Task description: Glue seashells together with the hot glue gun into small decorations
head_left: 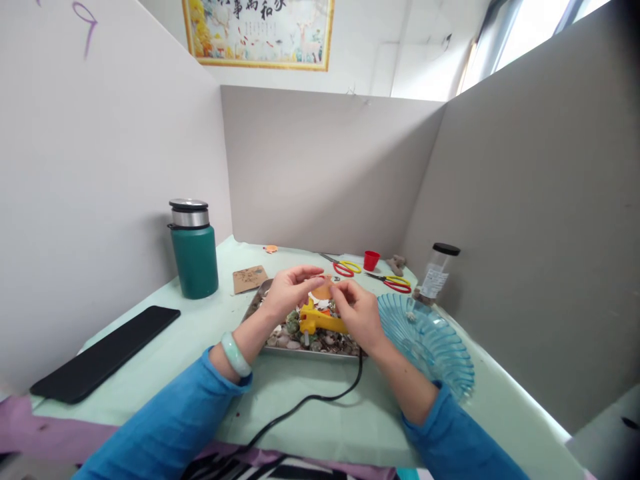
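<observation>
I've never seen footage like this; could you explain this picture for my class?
No machine here: these are a person's bare left hand and right hand, filmed by a head-worn camera. The right fingertips seem to pinch an orange piece; the left hand is beside it, thumb and fingers apart. Below, a yellow glue gun sits over a metal tray of shells and stones. Around it on the table are a blue plate, scissors, a red cup and a green bottle.
</observation>
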`<act>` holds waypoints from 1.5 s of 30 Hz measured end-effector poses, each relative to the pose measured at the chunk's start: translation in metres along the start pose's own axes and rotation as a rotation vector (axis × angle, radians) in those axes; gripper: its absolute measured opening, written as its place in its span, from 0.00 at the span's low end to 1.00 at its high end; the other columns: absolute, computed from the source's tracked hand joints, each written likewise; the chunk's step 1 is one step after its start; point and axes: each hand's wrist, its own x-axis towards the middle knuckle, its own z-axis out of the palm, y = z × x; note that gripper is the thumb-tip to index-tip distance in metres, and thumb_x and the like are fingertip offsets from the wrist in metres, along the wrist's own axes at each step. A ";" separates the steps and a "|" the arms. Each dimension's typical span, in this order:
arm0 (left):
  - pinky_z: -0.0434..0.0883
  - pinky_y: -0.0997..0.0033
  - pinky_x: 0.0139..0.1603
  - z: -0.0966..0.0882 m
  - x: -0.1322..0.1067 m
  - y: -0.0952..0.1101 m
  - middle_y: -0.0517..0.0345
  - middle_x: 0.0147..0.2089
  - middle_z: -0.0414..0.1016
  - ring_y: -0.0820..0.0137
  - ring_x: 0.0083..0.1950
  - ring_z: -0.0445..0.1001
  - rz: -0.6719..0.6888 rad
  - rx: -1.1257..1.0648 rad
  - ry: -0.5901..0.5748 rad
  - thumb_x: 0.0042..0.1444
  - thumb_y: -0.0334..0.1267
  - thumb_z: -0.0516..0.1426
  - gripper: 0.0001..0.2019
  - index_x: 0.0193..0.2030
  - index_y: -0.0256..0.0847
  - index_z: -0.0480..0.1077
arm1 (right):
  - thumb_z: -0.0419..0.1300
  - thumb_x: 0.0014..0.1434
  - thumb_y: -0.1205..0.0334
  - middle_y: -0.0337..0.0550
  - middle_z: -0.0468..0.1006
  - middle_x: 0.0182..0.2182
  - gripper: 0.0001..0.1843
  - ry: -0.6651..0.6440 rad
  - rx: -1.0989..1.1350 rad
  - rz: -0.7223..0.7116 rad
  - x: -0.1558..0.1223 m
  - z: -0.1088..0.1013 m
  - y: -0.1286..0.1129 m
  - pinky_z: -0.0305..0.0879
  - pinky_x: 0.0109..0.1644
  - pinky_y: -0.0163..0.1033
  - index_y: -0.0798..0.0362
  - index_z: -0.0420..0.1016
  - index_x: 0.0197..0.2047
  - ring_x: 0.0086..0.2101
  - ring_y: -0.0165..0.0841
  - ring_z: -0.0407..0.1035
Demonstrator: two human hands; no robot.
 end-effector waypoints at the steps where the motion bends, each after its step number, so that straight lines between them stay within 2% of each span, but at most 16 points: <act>1: 0.57 0.79 0.17 0.000 0.000 0.000 0.56 0.33 0.75 0.82 0.17 0.61 -0.003 -0.012 -0.014 0.45 0.43 0.63 0.18 0.43 0.37 0.72 | 0.53 0.59 0.53 0.34 0.66 0.18 0.13 0.000 0.035 0.026 0.001 -0.001 -0.001 0.57 0.26 0.33 0.52 0.67 0.29 0.21 0.28 0.60; 3: 0.58 0.79 0.18 0.000 -0.001 0.001 0.60 0.26 0.73 0.82 0.17 0.61 0.008 -0.040 -0.043 0.47 0.44 0.62 0.19 0.44 0.36 0.72 | 0.53 0.59 0.51 0.33 0.65 0.17 0.14 -0.011 0.104 0.074 0.002 -0.002 -0.002 0.58 0.26 0.33 0.52 0.66 0.29 0.20 0.28 0.61; 5: 0.59 0.79 0.20 0.000 -0.002 0.001 0.65 0.17 0.65 0.80 0.17 0.60 0.030 -0.084 -0.084 0.50 0.45 0.60 0.17 0.42 0.35 0.72 | 0.52 0.59 0.49 0.33 0.66 0.17 0.15 -0.057 0.203 0.129 0.004 -0.004 -0.004 0.59 0.26 0.33 0.51 0.64 0.29 0.20 0.28 0.61; 7: 0.61 0.78 0.23 -0.001 -0.003 0.002 0.67 0.14 0.62 0.80 0.17 0.61 0.039 -0.150 -0.149 0.52 0.45 0.58 0.17 0.43 0.35 0.72 | 0.51 0.59 0.47 0.33 0.67 0.18 0.17 -0.140 0.330 0.188 0.006 -0.004 -0.004 0.59 0.26 0.33 0.51 0.63 0.29 0.20 0.28 0.61; 8: 0.62 0.77 0.24 -0.002 -0.004 0.003 0.65 0.17 0.65 0.80 0.18 0.61 0.040 -0.183 -0.185 0.51 0.45 0.59 0.17 0.44 0.35 0.71 | 0.51 0.59 0.46 0.33 0.67 0.19 0.17 -0.188 0.389 0.212 0.006 -0.005 -0.004 0.59 0.25 0.32 0.51 0.62 0.29 0.19 0.27 0.61; 11: 0.64 0.76 0.25 -0.004 -0.006 0.004 0.55 0.35 0.75 0.81 0.20 0.63 0.034 -0.243 -0.275 0.48 0.43 0.61 0.22 0.50 0.39 0.70 | 0.53 0.58 0.46 0.33 0.67 0.19 0.18 -0.282 0.482 0.244 0.007 -0.005 -0.006 0.57 0.24 0.31 0.52 0.61 0.28 0.18 0.25 0.60; 17: 0.65 0.74 0.26 -0.007 -0.007 0.005 0.50 0.46 0.74 0.80 0.22 0.65 0.027 -0.249 -0.374 0.45 0.42 0.63 0.25 0.51 0.42 0.69 | 0.55 0.56 0.46 0.33 0.67 0.20 0.17 -0.299 0.572 0.296 0.008 -0.006 -0.007 0.55 0.22 0.31 0.53 0.64 0.32 0.17 0.24 0.59; 20: 0.66 0.75 0.27 -0.006 -0.008 0.008 0.49 0.53 0.70 0.81 0.23 0.66 0.047 -0.238 -0.375 0.45 0.39 0.63 0.23 0.51 0.44 0.70 | 0.53 0.58 0.47 0.33 0.66 0.18 0.17 -0.371 0.621 0.292 0.007 -0.008 -0.007 0.55 0.23 0.31 0.53 0.63 0.29 0.17 0.24 0.58; 23: 0.67 0.75 0.28 -0.005 -0.010 0.011 0.47 0.55 0.68 0.82 0.24 0.66 0.085 -0.228 -0.373 0.47 0.38 0.62 0.19 0.48 0.42 0.71 | 0.52 0.59 0.47 0.32 0.64 0.18 0.17 -0.525 0.688 0.287 0.004 -0.010 -0.010 0.55 0.22 0.31 0.53 0.63 0.28 0.16 0.24 0.58; 25: 0.66 0.76 0.27 -0.005 -0.010 0.010 0.47 0.53 0.70 0.81 0.25 0.67 0.094 -0.222 -0.377 0.46 0.38 0.62 0.14 0.41 0.38 0.73 | 0.51 0.59 0.47 0.31 0.62 0.18 0.17 -0.614 0.724 0.297 0.003 -0.010 -0.011 0.54 0.21 0.31 0.53 0.65 0.31 0.15 0.24 0.58; 27: 0.65 0.77 0.25 -0.006 -0.008 0.007 0.49 0.48 0.71 0.81 0.24 0.67 0.077 -0.223 -0.368 0.44 0.37 0.63 0.10 0.33 0.36 0.72 | 0.51 0.59 0.47 0.31 0.62 0.17 0.17 -0.638 0.703 0.298 0.003 -0.009 -0.010 0.54 0.20 0.31 0.53 0.66 0.31 0.15 0.24 0.58; 29: 0.64 0.77 0.23 -0.007 -0.005 0.003 0.51 0.44 0.73 0.82 0.22 0.66 0.050 -0.228 -0.324 0.43 0.38 0.64 0.10 0.30 0.35 0.70 | 0.50 0.59 0.47 0.33 0.65 0.17 0.18 -0.565 0.607 0.282 0.004 -0.008 -0.006 0.55 0.21 0.31 0.53 0.66 0.30 0.15 0.25 0.59; 32: 0.61 0.79 0.20 -0.008 0.001 -0.003 0.58 0.32 0.73 0.83 0.19 0.63 0.016 -0.212 -0.205 0.43 0.40 0.64 0.12 0.30 0.36 0.68 | 0.47 0.60 0.45 0.35 0.69 0.17 0.20 -0.317 0.397 0.246 0.009 -0.008 0.002 0.59 0.23 0.33 0.53 0.68 0.32 0.18 0.27 0.62; 35: 0.61 0.79 0.20 -0.008 0.005 -0.005 0.66 0.20 0.66 0.83 0.16 0.59 -0.002 -0.174 -0.114 0.44 0.41 0.64 0.12 0.30 0.36 0.68 | 0.46 0.61 0.45 0.36 0.70 0.19 0.20 -0.131 0.262 0.168 0.012 -0.010 0.005 0.60 0.25 0.34 0.52 0.68 0.35 0.21 0.29 0.63; 39: 0.58 0.80 0.18 -0.007 0.004 -0.002 0.66 0.21 0.66 0.83 0.16 0.59 -0.029 -0.113 -0.099 0.43 0.42 0.64 0.13 0.30 0.36 0.68 | 0.54 0.58 0.51 0.35 0.70 0.23 0.13 -0.097 0.262 0.087 0.011 -0.009 0.002 0.61 0.27 0.33 0.52 0.68 0.36 0.23 0.27 0.64; 45: 0.58 0.80 0.18 -0.004 0.001 0.002 0.61 0.28 0.72 0.82 0.18 0.62 -0.011 -0.103 -0.105 0.44 0.43 0.63 0.16 0.37 0.36 0.69 | 0.57 0.56 0.54 0.34 0.69 0.23 0.11 -0.112 0.440 0.159 0.011 -0.006 0.003 0.61 0.25 0.32 0.53 0.66 0.37 0.22 0.27 0.63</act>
